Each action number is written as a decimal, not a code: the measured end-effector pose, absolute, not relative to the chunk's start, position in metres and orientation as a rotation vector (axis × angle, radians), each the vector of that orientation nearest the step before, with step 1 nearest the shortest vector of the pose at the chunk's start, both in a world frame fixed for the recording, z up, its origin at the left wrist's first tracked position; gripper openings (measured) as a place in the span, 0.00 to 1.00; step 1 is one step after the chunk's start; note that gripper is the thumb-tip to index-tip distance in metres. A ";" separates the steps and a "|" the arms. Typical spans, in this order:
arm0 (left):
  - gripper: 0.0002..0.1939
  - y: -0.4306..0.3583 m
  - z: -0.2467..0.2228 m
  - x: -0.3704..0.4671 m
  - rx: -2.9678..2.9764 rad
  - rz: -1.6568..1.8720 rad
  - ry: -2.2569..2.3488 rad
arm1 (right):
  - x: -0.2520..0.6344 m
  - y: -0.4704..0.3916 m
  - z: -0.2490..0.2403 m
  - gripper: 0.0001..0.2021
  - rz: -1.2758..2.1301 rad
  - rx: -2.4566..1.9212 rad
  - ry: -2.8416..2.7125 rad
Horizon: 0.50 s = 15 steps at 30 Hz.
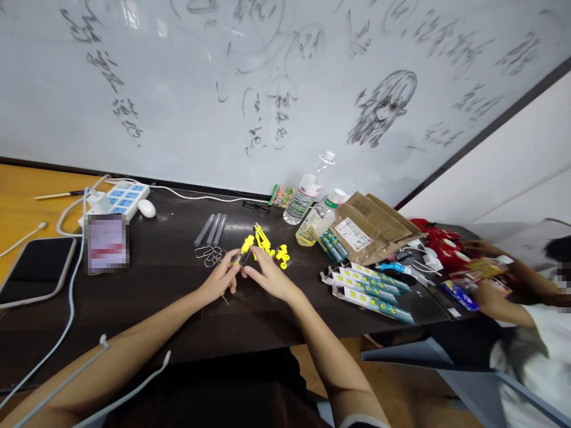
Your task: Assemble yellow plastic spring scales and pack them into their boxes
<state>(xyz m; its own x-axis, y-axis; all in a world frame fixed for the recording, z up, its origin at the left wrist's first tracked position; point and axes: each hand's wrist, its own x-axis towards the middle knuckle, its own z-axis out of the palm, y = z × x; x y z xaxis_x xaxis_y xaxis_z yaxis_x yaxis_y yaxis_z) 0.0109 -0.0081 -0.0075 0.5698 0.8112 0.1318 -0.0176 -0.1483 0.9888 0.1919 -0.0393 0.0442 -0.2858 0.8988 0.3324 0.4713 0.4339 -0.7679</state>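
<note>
My left hand [222, 278] is closed on a small clear tube with a yellow plastic end [247, 243]. Close against it is my right hand [270, 277], its thumb and fingertips drawn together around the lower part of the piece. What those fingertips grip is too small to make out. Just beyond the hands lie long yellow plastic parts [262, 236] and a pile of small yellow caps [282, 255]. Several bent metal wires [209, 256] rest to the left of my hands, below a few clear plastic tubes [215, 228].
Two bottles, one clear [300, 205] and one with yellow liquid [307, 229], stand by a cardboard parcel [372, 229]. Teal-and-white boxes [372, 291] lie at right. Left are a power strip [129, 199], a phone [38, 267] and cables. Another person's hand [488, 291] works at far right.
</note>
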 end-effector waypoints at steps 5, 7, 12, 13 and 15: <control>0.17 -0.010 -0.006 0.013 1.539 0.927 0.721 | 0.301 -0.109 0.054 0.12 0.103 -1.670 -2.072; 0.15 -0.012 -0.007 0.014 1.567 0.970 0.744 | 0.349 -0.138 0.041 0.12 -0.178 -1.963 -1.977; 0.18 -0.015 -0.008 0.016 1.595 0.922 0.744 | 0.411 -0.180 0.004 0.18 -0.505 -2.277 -1.908; 0.20 -0.016 -0.008 0.016 1.614 0.908 0.758 | 0.413 -0.182 0.000 0.18 -0.534 -2.289 -1.914; 0.24 -0.015 -0.006 0.015 1.663 0.876 0.794 | 0.413 -0.180 -0.004 0.19 -0.573 -2.322 -1.912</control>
